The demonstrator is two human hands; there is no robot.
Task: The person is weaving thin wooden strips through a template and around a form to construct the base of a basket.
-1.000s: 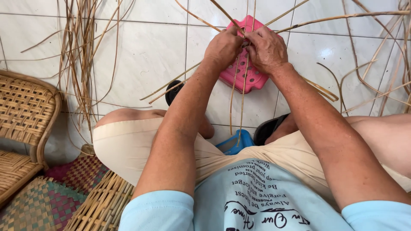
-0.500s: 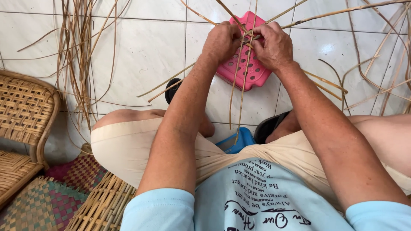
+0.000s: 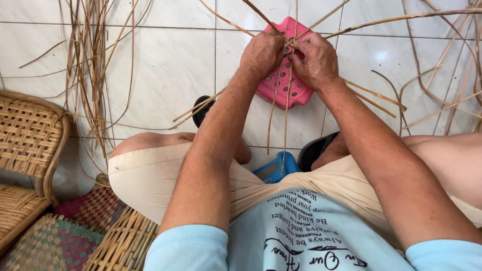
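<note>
Near the top centre of the frame both hands meet over a cluster of thin tan cane strips [image 3: 287, 108]; the left hand [image 3: 262, 52] is curled closed, thumb and fingers pinched on the strands where they cross; the right hand [image 3: 315, 60] is likewise folded tight, gripping the same bundle just beside the left, the knuckles of the two nearly touching; beneath the hands, on the white tiled floor [image 3: 160, 75], sits a pink perforated plastic stool [image 3: 281, 93], partly hidden by the fists; from the grip some strips hang straight down toward the lap, while others fan out toward the upper right and upper left corners; a looser sheaf of dry strips [image 3: 88, 65] droops at the upper left, well apart from the hands; a woven rattan chair [image 3: 27, 145] fills the left edge, and a checked woven mat [image 3: 55, 241] with a ribbed cane basket [image 3: 123, 243] lies at the lower left; a blue object [image 3: 273, 168] peeks out between the knees, its kind unclear; dark sandals [image 3: 314, 150] show on the feet; the strips look light, springy and rather stiff along their length, apt to whip back or split if bent sharply; they seem best held close to the crossing point, where a firm pinch keeps them from sliding.
</note>
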